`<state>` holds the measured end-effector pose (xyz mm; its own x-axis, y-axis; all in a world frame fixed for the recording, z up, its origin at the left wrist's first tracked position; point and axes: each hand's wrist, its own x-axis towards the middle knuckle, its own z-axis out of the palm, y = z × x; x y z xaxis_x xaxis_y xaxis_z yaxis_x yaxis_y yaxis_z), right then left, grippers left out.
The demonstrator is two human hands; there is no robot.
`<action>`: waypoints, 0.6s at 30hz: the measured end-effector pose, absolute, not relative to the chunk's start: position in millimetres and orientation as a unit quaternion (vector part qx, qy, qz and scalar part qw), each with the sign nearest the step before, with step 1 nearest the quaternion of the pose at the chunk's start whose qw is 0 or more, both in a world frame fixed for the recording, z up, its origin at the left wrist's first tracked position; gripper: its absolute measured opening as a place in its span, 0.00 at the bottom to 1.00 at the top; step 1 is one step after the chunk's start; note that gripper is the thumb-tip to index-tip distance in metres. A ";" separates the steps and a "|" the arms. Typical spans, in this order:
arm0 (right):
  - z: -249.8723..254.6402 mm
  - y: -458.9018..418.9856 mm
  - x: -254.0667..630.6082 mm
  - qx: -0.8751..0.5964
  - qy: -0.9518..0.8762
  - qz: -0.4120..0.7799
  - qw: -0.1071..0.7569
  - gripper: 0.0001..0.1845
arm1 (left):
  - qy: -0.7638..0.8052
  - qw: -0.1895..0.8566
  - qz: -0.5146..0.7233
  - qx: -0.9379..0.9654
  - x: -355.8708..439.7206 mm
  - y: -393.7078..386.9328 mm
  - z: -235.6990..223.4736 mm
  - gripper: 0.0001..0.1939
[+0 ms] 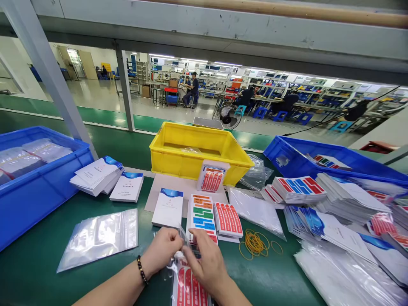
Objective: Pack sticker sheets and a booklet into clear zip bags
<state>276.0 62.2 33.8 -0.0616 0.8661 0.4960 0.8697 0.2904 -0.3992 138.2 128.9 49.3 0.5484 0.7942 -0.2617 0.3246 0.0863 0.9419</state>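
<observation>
Both my hands meet near the front edge of the green table, over a clear plastic bag [188, 287] that holds red label sheets. My left hand [162, 248], with a bead bracelet on its wrist, pinches the bag's top edge. My right hand [206, 262] is closed on the same edge from the other side. Just beyond my fingers lie a multicoloured label sheet [202, 213], a stack of red label sheets [228, 219] and a white booklet [168, 207]. A pile of yellow rubber bands [255, 244] lies to the right.
A yellow bin [199, 163] stands at the centre back, blue bins at the left [38, 187] and right [306, 159]. Booklets [98, 174], empty clear bags [100, 236] and heaps of label sheets [299, 189] cover the table. Seated people work far behind.
</observation>
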 end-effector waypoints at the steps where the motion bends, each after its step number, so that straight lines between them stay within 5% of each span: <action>1: 34.4 60.7 275.0 -0.575 -0.748 0.003 0.332 0.13 | 0.436 0.603 0.200 0.638 137.5 131.3 49.8 0.12; 5: 31.7 57.5 275.3 -0.544 -0.788 0.035 0.286 0.13 | 0.444 0.600 0.214 0.630 132.0 136.3 57.2 0.12; 9: 37.4 58.8 284.7 -0.528 -0.763 0.194 0.318 0.13 | 0.343 0.471 0.282 0.762 122.4 133.0 70.2 0.06; 13: 53.7 57.8 302.1 -0.532 -0.724 0.348 0.267 0.11 | 0.254 0.364 0.146 0.884 114.2 132.8 76.0 0.05; 18: 67.3 59.4 316.6 -0.504 -0.738 0.357 0.271 0.15 | 0.308 0.404 0.076 0.858 109.7 141.1 76.3 0.08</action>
